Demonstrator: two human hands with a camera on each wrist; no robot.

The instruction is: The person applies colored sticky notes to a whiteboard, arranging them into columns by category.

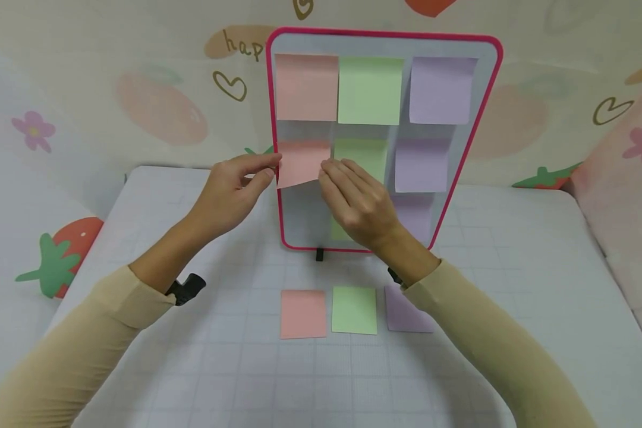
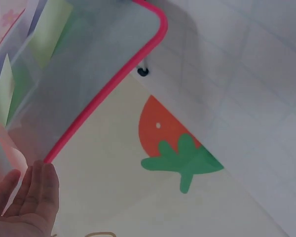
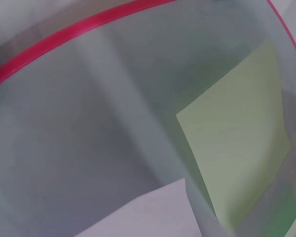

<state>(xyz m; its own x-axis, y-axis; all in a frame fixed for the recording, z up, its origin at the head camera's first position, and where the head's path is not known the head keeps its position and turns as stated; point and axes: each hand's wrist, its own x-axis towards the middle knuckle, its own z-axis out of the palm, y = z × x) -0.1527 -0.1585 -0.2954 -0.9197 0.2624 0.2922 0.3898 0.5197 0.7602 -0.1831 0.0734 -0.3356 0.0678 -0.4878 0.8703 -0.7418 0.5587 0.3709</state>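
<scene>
In the head view a pink sticky note [image 1: 302, 163] lies at the left of the middle row on a pink-framed whiteboard [image 1: 306, 215]. My right hand [image 1: 361, 202] pinches its right edge, and its lower edge slants upward there. My left hand [image 1: 232, 187] is at the note's left edge, index finger extended to the board's frame and thumb just below. From the left wrist, the left hand's fingers [image 2: 42, 190] look straight, with tips at the frame beside the curling pink note [image 2: 12, 155]. The right wrist view shows a green note [image 3: 237, 133] on the board, but not the right hand.
More pink [image 1: 307, 87], green [image 1: 371, 91] and purple [image 1: 443, 90] notes are on the board. On the white table [image 1: 219, 368] before it lie a pink note [image 1: 303, 314], a green note [image 1: 354, 310] and a purple note [image 1: 406, 315], partly under the right sleeve [image 1: 492, 333].
</scene>
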